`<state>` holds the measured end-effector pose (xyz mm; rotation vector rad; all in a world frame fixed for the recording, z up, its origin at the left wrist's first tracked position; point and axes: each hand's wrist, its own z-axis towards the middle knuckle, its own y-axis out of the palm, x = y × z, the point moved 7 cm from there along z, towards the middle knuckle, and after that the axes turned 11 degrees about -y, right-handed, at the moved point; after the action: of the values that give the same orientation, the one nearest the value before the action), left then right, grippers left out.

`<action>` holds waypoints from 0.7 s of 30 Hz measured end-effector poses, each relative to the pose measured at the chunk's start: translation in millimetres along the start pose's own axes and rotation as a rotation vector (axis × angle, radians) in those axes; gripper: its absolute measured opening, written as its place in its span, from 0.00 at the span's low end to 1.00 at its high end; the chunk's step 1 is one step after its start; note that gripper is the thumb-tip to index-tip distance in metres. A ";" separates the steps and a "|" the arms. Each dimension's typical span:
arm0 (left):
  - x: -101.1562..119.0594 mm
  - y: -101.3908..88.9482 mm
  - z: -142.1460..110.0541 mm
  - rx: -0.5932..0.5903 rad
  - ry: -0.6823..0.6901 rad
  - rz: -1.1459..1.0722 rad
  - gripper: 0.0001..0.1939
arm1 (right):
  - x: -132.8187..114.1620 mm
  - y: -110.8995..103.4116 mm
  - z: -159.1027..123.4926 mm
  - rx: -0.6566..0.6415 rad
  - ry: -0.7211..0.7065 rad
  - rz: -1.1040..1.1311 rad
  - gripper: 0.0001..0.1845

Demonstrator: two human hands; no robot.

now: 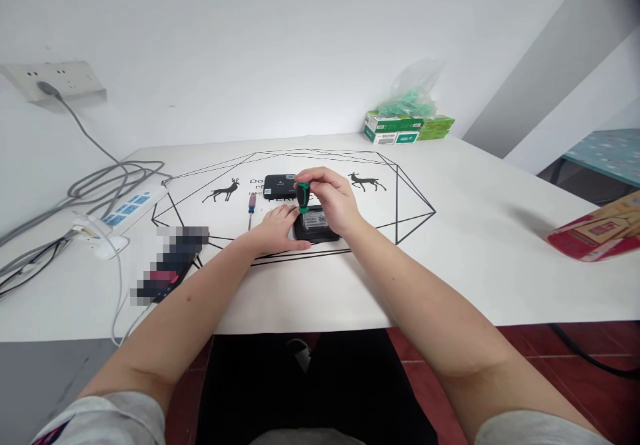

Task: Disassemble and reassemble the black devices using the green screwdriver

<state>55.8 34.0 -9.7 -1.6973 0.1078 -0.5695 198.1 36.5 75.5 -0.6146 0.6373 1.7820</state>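
Observation:
My right hand (333, 198) is closed round the green and black handle of a screwdriver (303, 196), held upright with its tip down on a small black device (317, 226) with a label on top. My left hand (276, 230) lies on the white table (475, 258) against the device's left side, fingers pressed to it. A second black device (280, 185) lies flat just behind. A small screwdriver with a red and blue handle (251, 206) lies to the left of my hands.
A white power strip (125, 212) with grey cables sits at the left, a wall socket (55, 80) above it. A dark blurred object (170, 265) lies at the front left. Green boxes and a plastic bag (407, 122) stand at the back; a red carton (597, 232) at the right.

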 end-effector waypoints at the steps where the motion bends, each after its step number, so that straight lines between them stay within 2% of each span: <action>1: -0.5 0.6 0.3 0.001 0.000 0.002 0.55 | 0.4 0.8 -0.4 -0.001 0.010 0.001 0.05; 2: -0.9 1.4 0.7 0.001 0.005 0.005 0.55 | 0.9 1.7 -0.8 -0.003 0.019 0.001 0.07; 6: -1.2 1.9 2.2 0.025 0.052 -0.011 0.54 | 3.5 6.4 -2.2 -0.011 0.064 0.002 0.26; 9: -2.4 1.8 3.1 0.035 0.054 -0.015 0.54 | 5.0 10.9 -4.3 -0.034 0.112 0.033 0.30; 12: -2.3 1.8 3.1 0.031 0.043 0.003 0.54 | 4.6 14.3 -6.0 -0.060 0.150 0.093 0.27; 15: -1.4 1.7 2.6 0.017 0.031 0.020 0.54 | 1.3 13.7 -5.0 -0.073 0.122 0.095 0.20; 19: -0.5 2.5 2.1 -0.008 0.017 0.037 0.55 | -3.1 7.1 -1.2 -0.070 0.025 -0.047 0.08; 21: -0.3 2.2 1.8 -0.012 0.010 0.039 0.56 | -4.8 2.6 0.6 -0.053 -0.022 -0.138 0.06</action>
<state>56.8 35.2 -12.0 -1.7008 0.1517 -0.5489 196.8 33.0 79.6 -0.6581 0.5213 1.6792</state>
